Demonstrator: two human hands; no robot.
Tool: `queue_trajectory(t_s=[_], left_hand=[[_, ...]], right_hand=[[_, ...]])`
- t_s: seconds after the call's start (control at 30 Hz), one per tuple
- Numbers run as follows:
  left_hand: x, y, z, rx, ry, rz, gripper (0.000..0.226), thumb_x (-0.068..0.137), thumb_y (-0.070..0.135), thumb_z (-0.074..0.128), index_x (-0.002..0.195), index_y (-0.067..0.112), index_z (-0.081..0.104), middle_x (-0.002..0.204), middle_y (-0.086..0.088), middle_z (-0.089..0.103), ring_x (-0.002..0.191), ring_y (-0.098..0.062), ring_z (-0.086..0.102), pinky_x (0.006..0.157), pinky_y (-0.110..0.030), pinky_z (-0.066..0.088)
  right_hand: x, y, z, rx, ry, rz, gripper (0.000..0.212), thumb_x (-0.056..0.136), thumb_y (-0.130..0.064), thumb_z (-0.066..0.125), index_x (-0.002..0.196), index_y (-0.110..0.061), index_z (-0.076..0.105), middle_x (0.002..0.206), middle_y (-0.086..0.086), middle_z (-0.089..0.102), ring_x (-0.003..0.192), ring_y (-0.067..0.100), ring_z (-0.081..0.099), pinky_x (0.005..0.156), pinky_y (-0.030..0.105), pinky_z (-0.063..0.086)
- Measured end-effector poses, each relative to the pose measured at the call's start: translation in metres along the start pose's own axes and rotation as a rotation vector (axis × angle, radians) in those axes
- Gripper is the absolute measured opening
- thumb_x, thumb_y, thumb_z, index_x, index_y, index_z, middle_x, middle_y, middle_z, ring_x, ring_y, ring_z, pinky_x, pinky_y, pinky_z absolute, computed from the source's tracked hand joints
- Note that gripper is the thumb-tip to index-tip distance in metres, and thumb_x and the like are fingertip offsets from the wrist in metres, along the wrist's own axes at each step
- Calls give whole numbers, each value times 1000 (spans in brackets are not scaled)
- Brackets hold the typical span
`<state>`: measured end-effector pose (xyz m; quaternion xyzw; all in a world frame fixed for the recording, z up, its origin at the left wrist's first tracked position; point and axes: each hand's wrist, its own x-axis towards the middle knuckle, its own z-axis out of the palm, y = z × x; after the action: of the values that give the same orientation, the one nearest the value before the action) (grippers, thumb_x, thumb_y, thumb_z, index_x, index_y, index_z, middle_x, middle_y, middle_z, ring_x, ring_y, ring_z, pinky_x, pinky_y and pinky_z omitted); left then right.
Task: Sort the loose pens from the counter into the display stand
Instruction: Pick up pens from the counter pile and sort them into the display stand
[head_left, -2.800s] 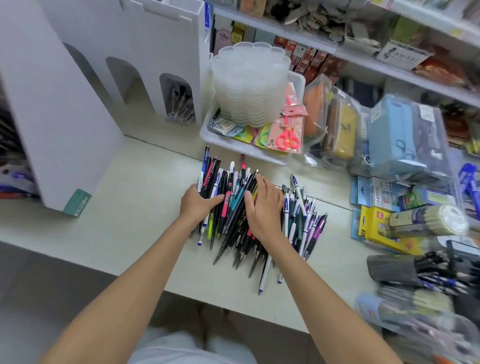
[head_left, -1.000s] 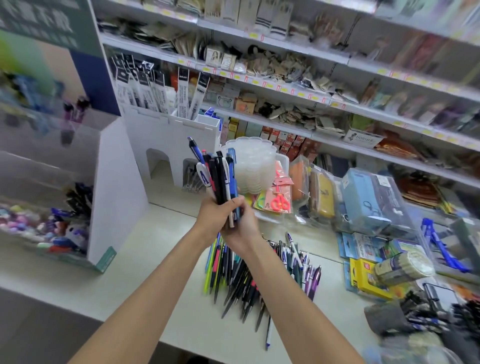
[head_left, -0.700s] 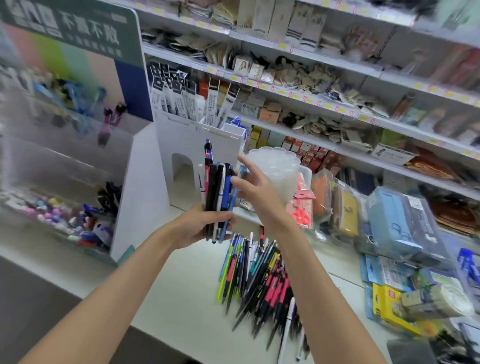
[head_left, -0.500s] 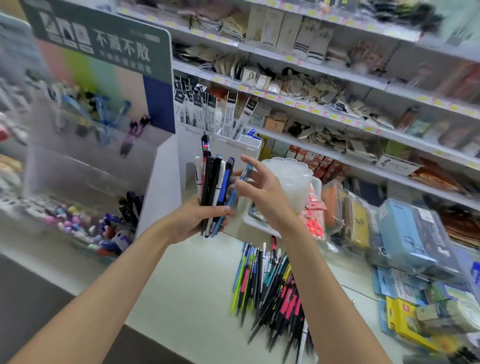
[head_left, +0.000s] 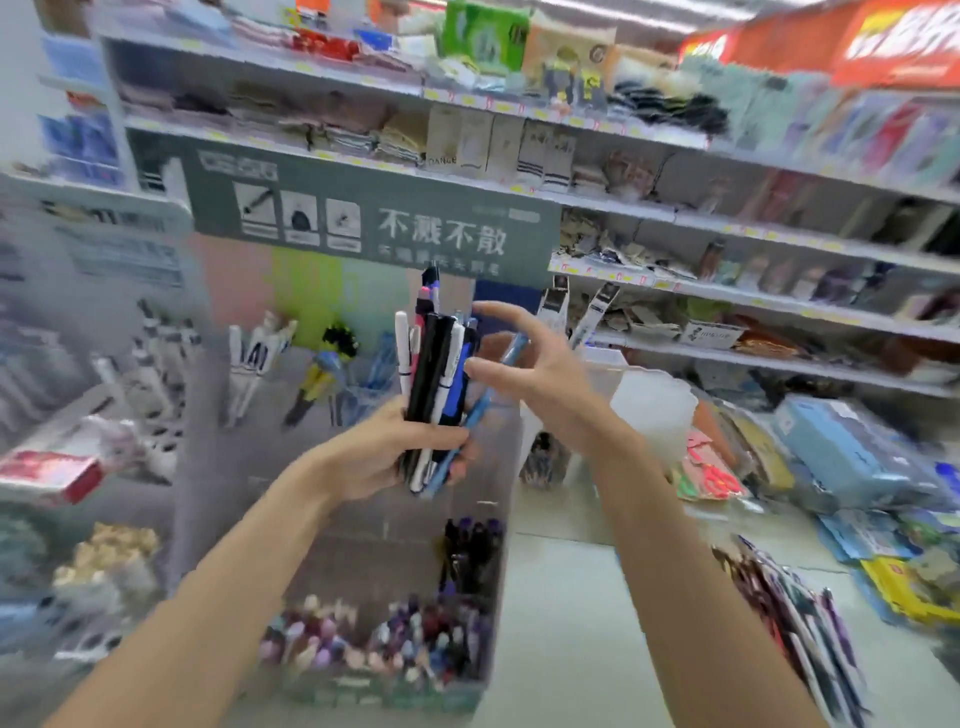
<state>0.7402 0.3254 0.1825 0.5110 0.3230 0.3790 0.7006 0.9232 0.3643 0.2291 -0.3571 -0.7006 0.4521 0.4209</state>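
Note:
My left hand (head_left: 379, 452) grips an upright bundle of pens (head_left: 436, 374), black, white and blue, in front of the clear tiered display stand (head_left: 363, 525) with its green header. My right hand (head_left: 545, 374) is beside the bundle with its fingers spread, and its thumb lies across a light blue pen (head_left: 485, 402) that leans out of the bundle. The stand's compartments hold pens at several levels. The loose pens (head_left: 789, 613) lie on the pale counter (head_left: 561, 603) at the lower right. The picture is blurred by motion.
A stack of clear cups (head_left: 654, 410) stands right of the stand. Blue pencil cases (head_left: 841, 452) and yellow packs (head_left: 898, 592) crowd the counter's right side. Stocked shelves (head_left: 675, 218) fill the back. A red box (head_left: 47, 473) sits at the left.
The view has swung left and up from the counter pile to the stand. My left hand has lifted the bundle in front of it. My right hand has drawn the light blue pen sideways.

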Motion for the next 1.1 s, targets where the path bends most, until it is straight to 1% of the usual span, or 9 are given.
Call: queue_trajectory(t_s=[0.1, 0.33, 0.43, 0.53, 0.67, 0.8, 0.97, 1.03, 1.1], left_hand=[[-31, 14, -43, 48, -77, -7, 32, 85, 10, 69, 115, 6, 59, 82, -11, 67, 66, -19, 62, 64, -30, 56], [-66, 34, -99, 90, -81, 12, 78, 58, 40, 92, 119, 5, 60, 91, -10, 71, 66, -15, 63, 55, -23, 51], [-71, 32, -109, 113, -59, 35, 75, 56, 43, 92, 112, 4, 63, 87, -10, 71, 61, -14, 60, 52, -23, 49], [-73, 30, -112, 105, -72, 48, 71, 64, 40, 89, 120, 5, 62, 93, -11, 71, 64, -16, 59, 58, -25, 51], [-75, 30, -107, 139, -65, 59, 48, 81, 22, 73, 123, 4, 59, 92, -10, 71, 64, -17, 57, 58, -25, 51], [-81, 28, -102, 164, -52, 46, 38, 84, 14, 66, 119, 2, 59, 86, -5, 71, 64, -17, 55, 58, -25, 50], [-87, 26, -112, 181, -65, 51, 41, 81, 19, 70, 120, 6, 62, 91, -12, 70, 65, -17, 54, 61, -26, 50], [-91, 24, -119, 184, -106, 24, 49, 75, 30, 81, 118, 11, 65, 95, -14, 71, 65, -16, 55, 63, -28, 50], [-93, 23, -125, 195, -129, -14, 52, 72, 27, 86, 117, 12, 65, 95, -15, 72, 65, -16, 56, 65, -28, 50]], right_hand=[[11, -15, 44, -30, 24, 0, 46, 78, -13, 79, 118, -30, 63, 100, 9, 71, 87, 18, 69, 80, 38, 58], [27, -34, 97, -33, 152, 6, 35, 82, -10, 76, 111, -23, 61, 91, 7, 70, 86, 18, 64, 87, 41, 52], [32, -35, 99, 95, 216, -5, 33, 83, -4, 72, 107, -23, 59, 86, -1, 69, 81, 16, 64, 76, 33, 49], [33, -39, 105, -21, 171, -4, 33, 86, 4, 68, 109, -16, 57, 84, -1, 67, 77, 11, 63, 75, 27, 51], [33, -38, 108, -167, 128, 40, 30, 85, -4, 72, 110, -13, 60, 85, 5, 66, 77, 14, 62, 79, 35, 52], [31, -41, 105, -155, 71, 113, 26, 85, -13, 75, 105, -17, 57, 85, 3, 66, 79, 16, 62, 74, 28, 49], [38, -45, 103, 356, 320, 14, 10, 94, -4, 57, 101, -11, 60, 86, 2, 69, 89, 19, 68, 91, 36, 55], [39, -55, 93, 703, 403, -48, 15, 100, -1, 43, 98, -12, 54, 81, 4, 61, 83, 23, 67, 83, 37, 57], [42, -64, 84, 738, 452, -91, 16, 102, -4, 38, 101, -13, 51, 79, 4, 55, 68, 19, 57, 62, 28, 51]])
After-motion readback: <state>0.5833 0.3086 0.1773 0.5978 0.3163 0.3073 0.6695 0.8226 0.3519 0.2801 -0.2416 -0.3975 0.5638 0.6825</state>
